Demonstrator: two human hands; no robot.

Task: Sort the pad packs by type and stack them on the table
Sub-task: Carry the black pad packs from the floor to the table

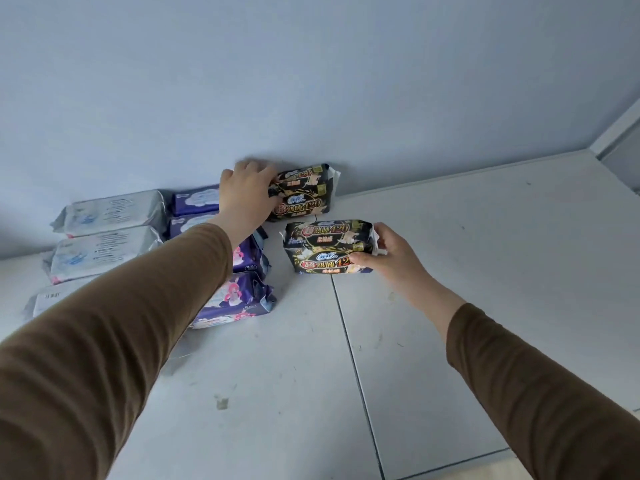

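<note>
Against the wall stands a stack of two black pad packs, and my left hand grips its left end. In front of it is a second pair of black packs, stacked, with my right hand closed on its right end. Left of these, purple packs sit at the wall and more purple packs lie nearer me, partly hidden by my left arm. Further left are white packs, stacked in rows.
The white table has a seam running from the black packs toward me. A pale blue wall backs the table. The table's right end meets a grey frame. Small scuffs mark the surface.
</note>
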